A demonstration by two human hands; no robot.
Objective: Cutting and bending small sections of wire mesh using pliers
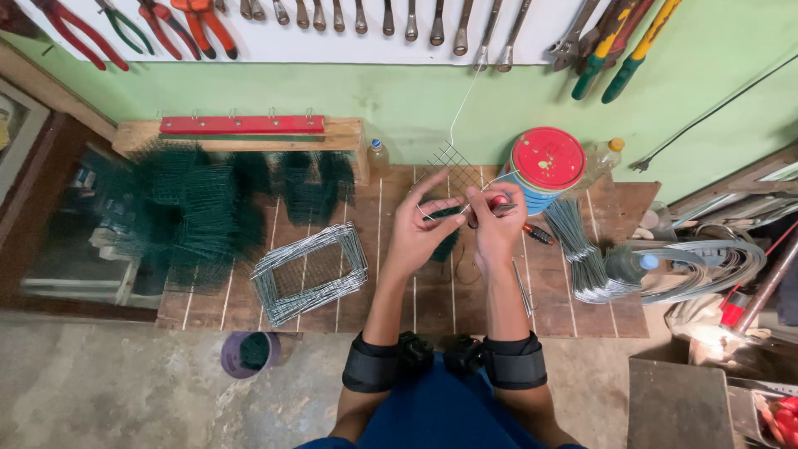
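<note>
My left hand pinches a thin pale wire that runs up toward the wall, with a small square of wire mesh hanging on it just above my fingers. My right hand grips red-handled pliers whose jaws meet the wire beside my left fingertips. Both hands hover over the wooden workbench. A dark green mesh piece lies under my hands. A stack of bent wire rectangles rests to the left.
Piles of green mesh cover the bench's left end. A red-lidded can, two bottles and bundles of bent wire stand at the right. Pliers and wrenches hang on the wall. A purple cup sits on the floor.
</note>
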